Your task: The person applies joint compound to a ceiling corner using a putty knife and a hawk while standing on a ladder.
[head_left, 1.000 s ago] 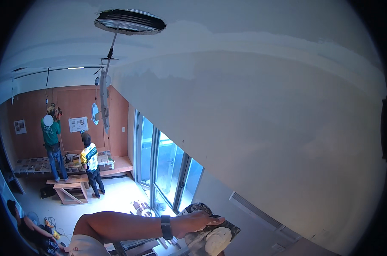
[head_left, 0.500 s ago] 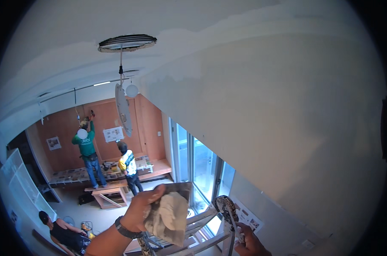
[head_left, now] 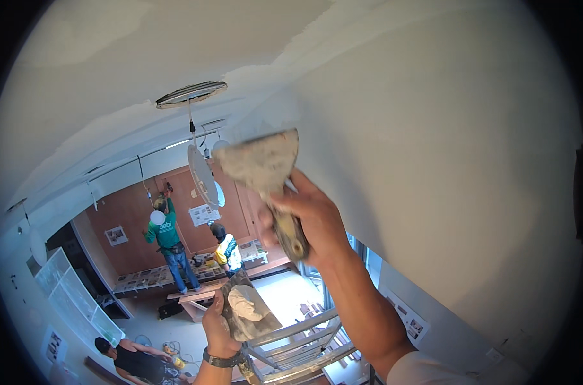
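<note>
My right hand [head_left: 320, 224] is raised in front of the wall, closed round the handle of a putty knife [head_left: 261, 157]. Its wide blade points up and to the left, smeared with pale filler. Lower down, my left hand [head_left: 217, 330] grips a flat, stained scraper plate [head_left: 243, 328] by its edge. A lump of whitish putty [head_left: 245, 303] lies on that plate. Beyond the putty knife, a round light panel [head_left: 201, 174] dangles on a cable from a cut-out hole [head_left: 192, 94] in the ceiling. The blade is apart from ceiling and wall.
Below my hands stands a metal ladder [head_left: 298, 330]. A person in green [head_left: 168, 234] works at a wooden wall panel, another [head_left: 227, 251] stands beside, and a third in black [head_left: 140, 364] is at lower left. The pale wall [head_left: 445, 160] rises on my right.
My right hand has come up from beside the ladder top and now shows the putty knife raised. The left hand with the plate sits lower and farther away. The view has shifted.
</note>
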`<state>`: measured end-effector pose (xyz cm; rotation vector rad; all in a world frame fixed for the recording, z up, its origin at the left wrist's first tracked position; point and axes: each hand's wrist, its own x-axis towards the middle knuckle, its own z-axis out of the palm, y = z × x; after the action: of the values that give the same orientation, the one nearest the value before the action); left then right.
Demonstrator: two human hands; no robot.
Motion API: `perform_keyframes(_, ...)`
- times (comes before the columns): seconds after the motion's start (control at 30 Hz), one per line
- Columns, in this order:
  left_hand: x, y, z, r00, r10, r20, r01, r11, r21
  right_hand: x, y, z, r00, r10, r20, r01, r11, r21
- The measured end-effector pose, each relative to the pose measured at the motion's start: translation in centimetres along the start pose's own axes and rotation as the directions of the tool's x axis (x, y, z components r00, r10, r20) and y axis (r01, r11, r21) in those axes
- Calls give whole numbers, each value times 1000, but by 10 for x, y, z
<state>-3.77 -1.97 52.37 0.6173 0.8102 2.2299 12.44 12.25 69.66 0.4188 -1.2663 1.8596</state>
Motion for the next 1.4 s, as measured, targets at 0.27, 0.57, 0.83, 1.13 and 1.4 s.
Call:
perform_keyframes(0.27,3,2,-8,999,-6,53,7,1000,-17,97,-16,-14,994,-106,33,95,965,244)
perform_keyframes(0.57,10,2,-16,999,-16,42,18,999,-45,136,-29,-34,993,-113,17,97,912,399)
perform_keyframes(0.83,9,3,-15,1000,-29,1,29,996,-79,154,-33,-38,996,-78,-45,90,902,423)
perform_keyframes(1.13,12,1,-23,999,-38,-11,37,993,-111,156,-39,-42,986,-169,14,133,824,550)
perform_keyframes(1.4,10,3,-17,1000,-21,4,22,995,-99,118,-68,-27,965,-259,30,209,837,505)
